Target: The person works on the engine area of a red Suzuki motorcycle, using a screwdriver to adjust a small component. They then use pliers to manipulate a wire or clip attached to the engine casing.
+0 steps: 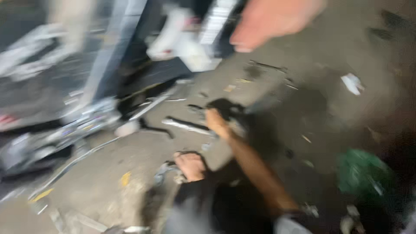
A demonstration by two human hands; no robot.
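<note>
The whole view is smeared by motion. My right arm runs up from the lower right, and my right hand (216,122) rests against a dark, shapeless object (227,107) on the concrete floor (303,78). Blur hides whether the fingers grip it. A thin metal bar (187,126) lies just left of that hand. My left hand (268,21) is a large pink blur close to the lens at the top, fingers curled downward. I cannot make out anything in it. A bare foot in a black-strapped sandal (190,166) is planted below the right hand.
Machine parts, a white and black body panel (190,39) and tangled metal pieces (65,130) crowd the left and top. A long thin rod (73,164) lies on the floor at the left. A green object (362,171) sits at the lower right. Scraps litter the floor.
</note>
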